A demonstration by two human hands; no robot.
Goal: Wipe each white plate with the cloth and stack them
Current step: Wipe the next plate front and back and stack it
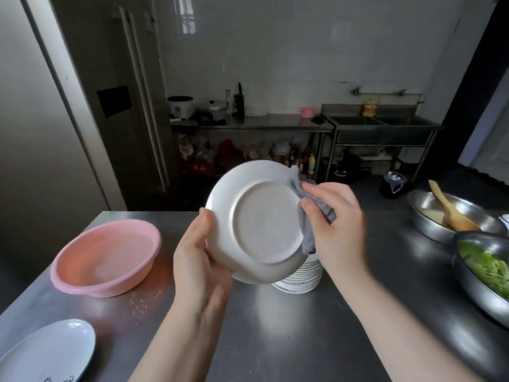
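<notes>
above the steel worktop (275,326), the left hand (198,260) grips a tilted white plate (259,224) by its rim, underside showing; the right hand (336,224) pinches a grey cloth (305,230) against it, over the plate stack (300,279).

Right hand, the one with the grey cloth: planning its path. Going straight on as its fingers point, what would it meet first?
The right hand points up-left; it would likely meet the round white plate, its grey cloth between.
</notes>
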